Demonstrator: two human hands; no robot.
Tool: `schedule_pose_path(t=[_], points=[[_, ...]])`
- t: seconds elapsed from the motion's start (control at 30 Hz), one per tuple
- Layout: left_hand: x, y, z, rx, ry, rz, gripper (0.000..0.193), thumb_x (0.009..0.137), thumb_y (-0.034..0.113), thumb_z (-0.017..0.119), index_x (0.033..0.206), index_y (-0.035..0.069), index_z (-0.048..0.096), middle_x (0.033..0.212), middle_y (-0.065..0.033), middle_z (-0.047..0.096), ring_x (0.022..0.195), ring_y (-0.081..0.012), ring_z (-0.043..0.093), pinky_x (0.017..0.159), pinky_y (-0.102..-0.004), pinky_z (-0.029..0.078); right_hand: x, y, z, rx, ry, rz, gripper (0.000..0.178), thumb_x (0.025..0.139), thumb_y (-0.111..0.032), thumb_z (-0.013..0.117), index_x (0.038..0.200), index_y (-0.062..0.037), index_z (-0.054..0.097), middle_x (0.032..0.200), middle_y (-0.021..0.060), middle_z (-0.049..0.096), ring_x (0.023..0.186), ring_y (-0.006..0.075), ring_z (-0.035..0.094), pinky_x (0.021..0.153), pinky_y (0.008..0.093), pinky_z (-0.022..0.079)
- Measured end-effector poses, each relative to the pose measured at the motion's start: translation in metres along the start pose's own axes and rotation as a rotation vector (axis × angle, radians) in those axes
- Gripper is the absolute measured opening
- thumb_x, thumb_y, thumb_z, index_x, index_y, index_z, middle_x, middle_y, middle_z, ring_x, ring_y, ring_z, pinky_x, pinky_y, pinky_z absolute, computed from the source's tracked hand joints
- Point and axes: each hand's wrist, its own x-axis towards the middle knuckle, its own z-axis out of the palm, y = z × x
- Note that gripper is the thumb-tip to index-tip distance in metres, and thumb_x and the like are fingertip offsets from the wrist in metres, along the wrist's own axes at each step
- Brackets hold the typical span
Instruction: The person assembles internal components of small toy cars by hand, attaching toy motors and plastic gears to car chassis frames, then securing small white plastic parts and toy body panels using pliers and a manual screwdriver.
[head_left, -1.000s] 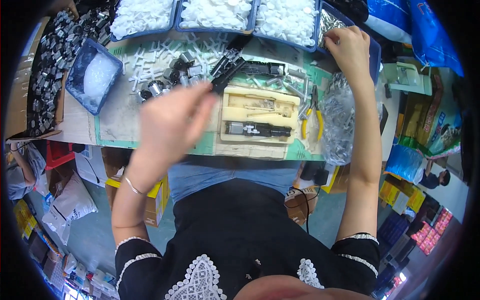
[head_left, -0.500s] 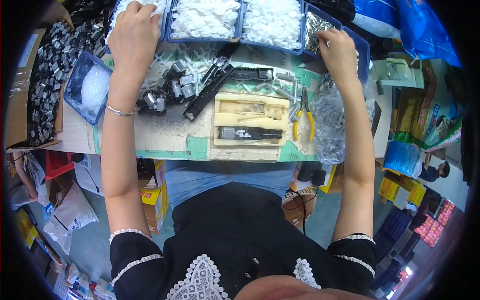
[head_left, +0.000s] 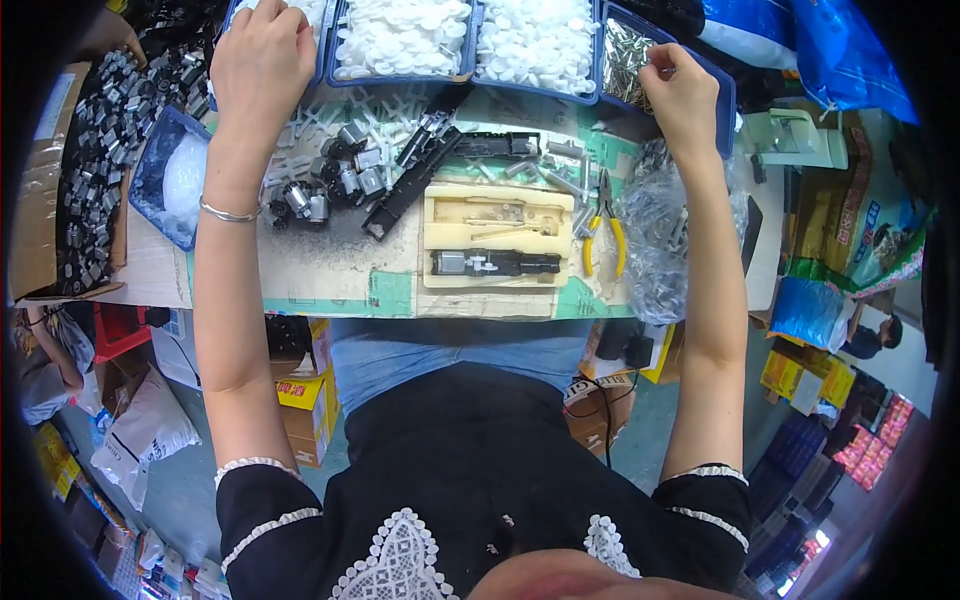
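My left hand (head_left: 260,68) is at the left blue bin of white plastic parts (head_left: 322,12). Its fingers are curled down, and whatever they grip is hidden. At the edge of a blue bin of small metal pins (head_left: 624,60), my right hand (head_left: 683,92) has thumb and forefinger pinched together; anything between them is too small to make out. Between my forearms lies a cream fixture (head_left: 440,215) with two recesses. Its near recess holds a black elongated housing (head_left: 515,263) with a silver motor (head_left: 451,262) and small white gears (head_left: 483,262). The far recess shows no housing.
Yellow-handled pliers (head_left: 589,250) lie right of the fixture, beside a clear plastic bag (head_left: 655,270). Loose motors (head_left: 318,207) and black housings (head_left: 410,185) lie behind it. A carton of motors (head_left: 95,190) and a blue tray (head_left: 150,205) stand left. Another person's hand (head_left: 125,35) shows far left.
My right hand has turned and drawn its pinched fingers slightly toward me at the pin bin. My left hand has shifted slightly left and stays at the left bin.
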Motion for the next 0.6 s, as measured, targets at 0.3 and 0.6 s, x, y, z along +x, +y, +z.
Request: schedule_pose_path(t=[0.3,0.6], points=[[0.001,0.004,0.000,-0.106,0.054,-0.051,0.014,0.081,0.020,0.065,0.081,0.006,0.064,0.085,-0.0063,0.060,0.081,-0.0260,0.058,0.069,-0.0365,0.047,0.002,0.000,-0.002,-0.019,-0.011,-0.038,0.011,0.077,-0.005,0.060,0.086,-0.0001,0.064,0.077,0.0146,0.066,0.069,0.0265,0.067,0.065,0.0331,0.052],[-0.010,0.026,-0.025,-0.604,0.110,-0.320,0.010,0.086,0.013,0.064,0.087,0.003,0.061,0.085,-0.0052,0.064,0.076,-0.0134,0.060,0.069,-0.0250,0.045,-0.032,-0.083,-0.030,0.947,-0.178,0.290,0.008,0.080,0.005,0.058,0.086,0.0007,0.058,0.083,0.0073,0.064,0.080,0.0155,0.067,0.071,0.0243,0.055]])
